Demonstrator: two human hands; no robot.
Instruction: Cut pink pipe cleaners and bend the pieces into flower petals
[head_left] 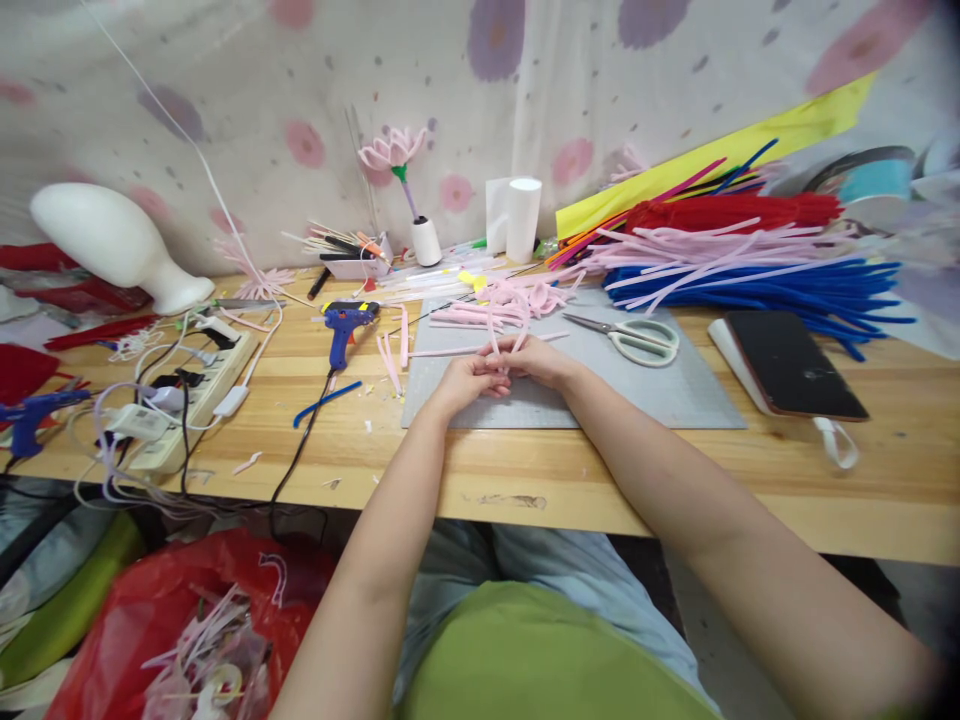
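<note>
Both hands meet over the front part of a grey cutting mat (pixel 637 400). My left hand (pixel 471 385) and my right hand (pixel 536 362) pinch a pink pipe cleaner (pixel 491 325) bent into a loop that stands up from the fingers. Where its ends lie between the fingertips is hidden. Just behind the loop are several cut pink pipe cleaners (pixel 469 315) and curled pink petal shapes (pixel 536 297). Scissors (pixel 634 338) with pale handles lie on the mat to the right of my right hand, apart from it.
A blue glue gun (pixel 347 330) rests left of the mat, near a crowded power strip (pixel 202 395). Bundles of red (pixel 735 212) and blue pipe cleaners (pixel 757 290) lie back right, behind a phone (pixel 799 362). A pink flower (pixel 394 152) stands in a white holder (pixel 426 243).
</note>
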